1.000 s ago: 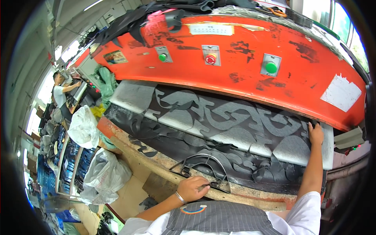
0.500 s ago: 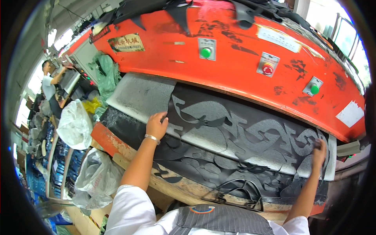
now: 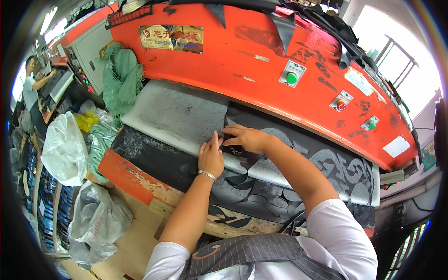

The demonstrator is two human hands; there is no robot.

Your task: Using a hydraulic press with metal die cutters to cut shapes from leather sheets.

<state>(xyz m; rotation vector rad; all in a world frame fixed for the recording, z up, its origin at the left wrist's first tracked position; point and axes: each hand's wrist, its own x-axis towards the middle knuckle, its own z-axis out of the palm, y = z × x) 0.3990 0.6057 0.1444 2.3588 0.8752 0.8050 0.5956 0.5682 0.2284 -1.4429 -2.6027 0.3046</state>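
Observation:
A black sheet [image 3: 298, 134] with curved shapes cut out of it lies over the grey-white pad [image 3: 172, 109] of a red press. At the sheet's left edge my two hands come close together. My right hand [image 3: 248, 140] reaches across to the left, its fingers bent and closed on the sheet's edge; a dark piece shows just under it. My left hand [image 3: 211, 157] rests beside it on the pad, fingers stretched out, fingertips at the same edge. Whether the left fingertips also grip the sheet is hard to see.
The red press beam [image 3: 224, 60] spans the far side, carrying a green button [image 3: 291, 78] and a red one [image 3: 341, 105]. Black offcuts [image 3: 261, 198] hang over the front edge. White plastic bags [image 3: 65, 148] stand at the left. Another person [image 3: 31, 88] works far left.
My right hand has crossed from the sheet's right end to its left edge, beside my left hand. My left hand has moved slightly right and nearer. The view has swung left.

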